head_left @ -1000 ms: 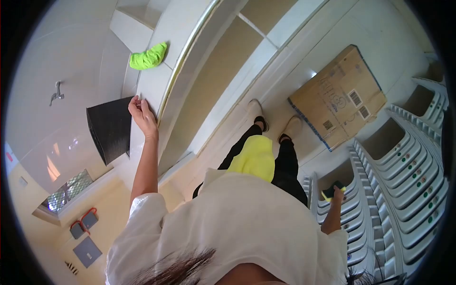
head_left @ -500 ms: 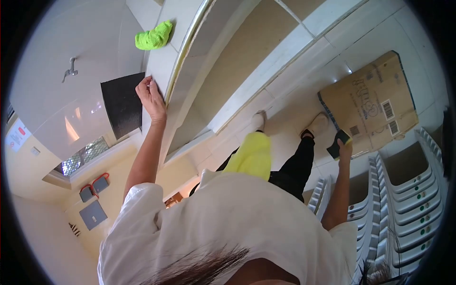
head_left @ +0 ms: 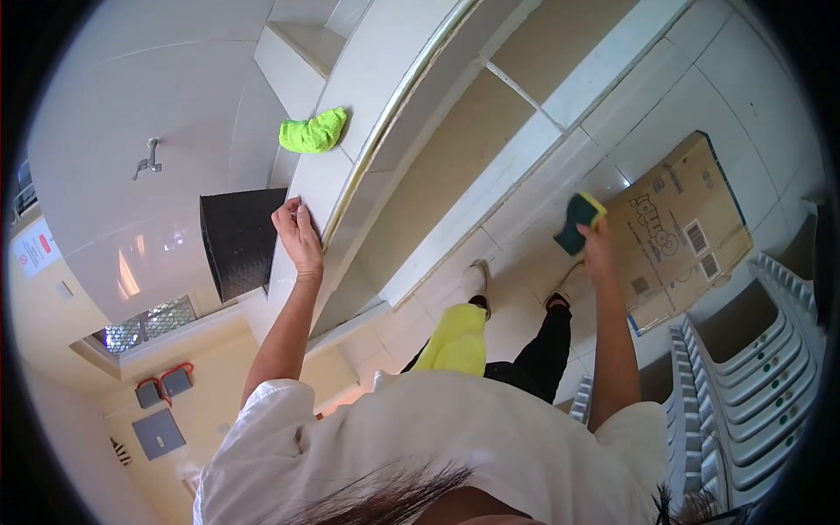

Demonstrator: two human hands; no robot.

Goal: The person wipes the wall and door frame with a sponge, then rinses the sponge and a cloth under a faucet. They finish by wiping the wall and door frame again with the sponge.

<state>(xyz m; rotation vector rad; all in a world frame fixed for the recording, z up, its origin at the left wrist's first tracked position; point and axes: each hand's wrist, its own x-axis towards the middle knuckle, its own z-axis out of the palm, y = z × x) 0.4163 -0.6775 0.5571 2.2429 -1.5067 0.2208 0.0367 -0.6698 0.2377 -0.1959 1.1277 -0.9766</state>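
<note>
My left hand (head_left: 299,236) rests on the white tiled counter (head_left: 317,179) near its front edge, fingers bent and slightly apart, with nothing visible in it. Beside its fingertips is a black rectangular object (head_left: 241,241). A bright green cloth (head_left: 313,131) lies crumpled farther along the counter. My right hand (head_left: 598,252) grips a dark green and yellow sponge (head_left: 577,223) in the air over the floor. A yellow cloth (head_left: 455,341) hangs at my front.
A flattened cardboard box (head_left: 674,223) lies on the tiled floor at the right. Stacked grey plastic chairs (head_left: 752,385) stand at lower right. A tap (head_left: 150,159) is on the wall at left. Below the counter is a recess with a tiled ledge (head_left: 525,144).
My right hand has swung forward with the sponge, from over the cardboard to beside it. The view has shifted, and my left hand stays on the counter by the black object.
</note>
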